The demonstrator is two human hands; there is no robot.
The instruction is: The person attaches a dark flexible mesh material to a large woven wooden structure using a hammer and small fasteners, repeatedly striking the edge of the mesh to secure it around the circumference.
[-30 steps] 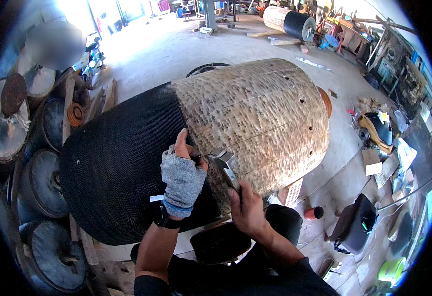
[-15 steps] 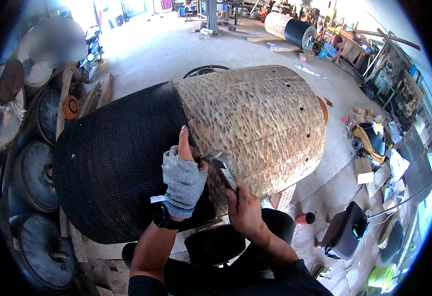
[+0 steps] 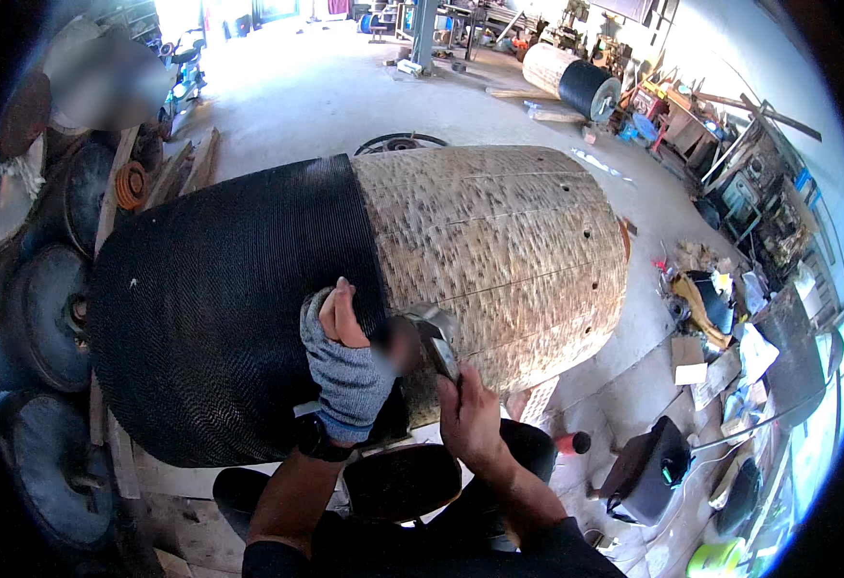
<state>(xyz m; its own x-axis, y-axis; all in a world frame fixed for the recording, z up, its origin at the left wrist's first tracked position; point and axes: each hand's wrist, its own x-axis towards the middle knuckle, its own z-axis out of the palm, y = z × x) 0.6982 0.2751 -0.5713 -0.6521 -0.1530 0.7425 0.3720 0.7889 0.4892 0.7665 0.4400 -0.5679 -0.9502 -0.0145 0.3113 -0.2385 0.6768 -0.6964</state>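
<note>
A large drum lies before me, its left part wrapped in a black, finely ridged covering (image 3: 220,308) and its right part a bare, pitted wooden surface (image 3: 499,241). My left hand (image 3: 345,361), in a grey knitted glove with bare fingers, rests at the border between the two. Its fingers curl towards that edge; the fingertips are blurred, and what they pinch cannot be made out. My right hand (image 3: 470,414) is closed round the handle of a metal hammer (image 3: 435,332). The hammer's head is at the wood, just right of my left fingertips.
Round metal-ended rollers (image 3: 51,299) stand along the left, beside wooden beams (image 3: 109,193). A second part-black drum (image 3: 586,89) lies far right. At right are a dark box-shaped bag (image 3: 648,472), a red can (image 3: 571,442), cardboard (image 3: 689,359) and scrap.
The view has shifted slightly, and the drum sits a little lower and further left. My left hand has turned, its raised finger less upright. The hammer stays beside it in my right hand.
</note>
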